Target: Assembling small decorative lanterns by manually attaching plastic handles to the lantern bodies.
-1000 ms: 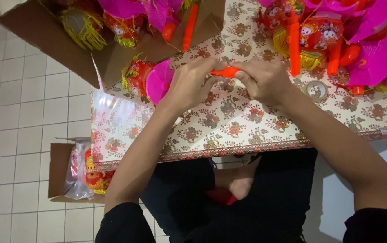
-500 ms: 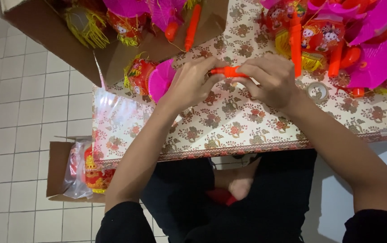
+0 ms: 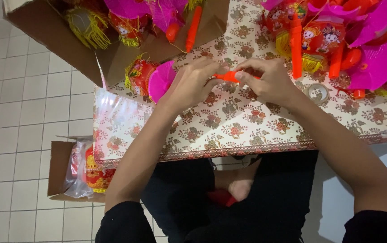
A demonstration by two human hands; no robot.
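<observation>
Compared with half a second earlier, both hands sit almost unchanged, the orange stick (image 3: 227,76) a little more exposed between them. Left hand (image 3: 192,85) and right hand (image 3: 270,83) each pinch one end of the stick, held level just above the floral tablecloth (image 3: 229,126). Pink-and-red lantern (image 3: 150,78) lies just beside the left hand; lantern pile (image 3: 346,40) crowds the right; bare cloth runs toward the near table edge
</observation>
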